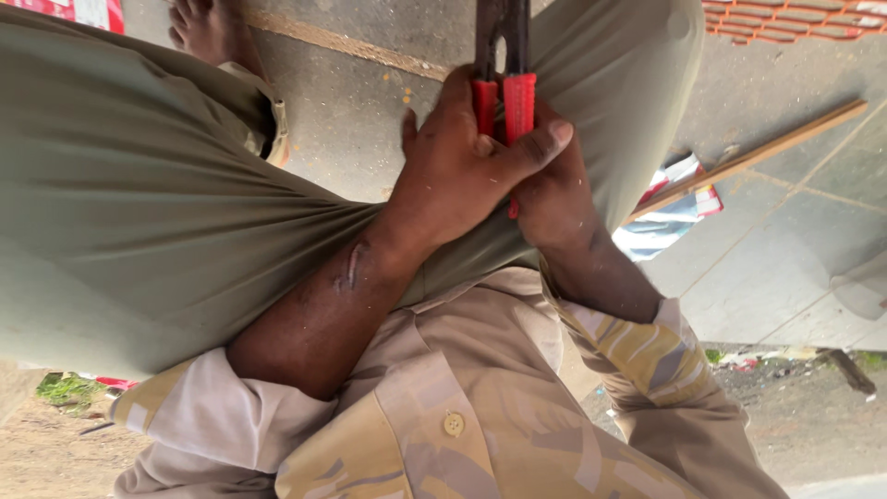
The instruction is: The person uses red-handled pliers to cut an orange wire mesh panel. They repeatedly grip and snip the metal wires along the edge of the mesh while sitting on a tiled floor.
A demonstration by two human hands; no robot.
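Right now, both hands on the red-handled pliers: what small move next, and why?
Probably tilt the view up first: left hand and right hand squeeze the red-handled pliers, grips nearly together, but the working end runs off frame.

An outdoor work spot on a paved yard, at ground level

Bare concrete slabs (785, 249) with open joints make up the floor; they give way to packed dirt (813, 416) with tufts of grass (65, 388) and scraps of litter; a long wooden stick (748, 157) lies across the paving beside crumpled plastic wrappers (670, 217); an orange lattice crate (795, 18) sits at the edge; a person sits low on the ground, one bare foot (208, 28) on the concrete, gripping red-handled pliers (506, 92); no walls, bench or roof show.
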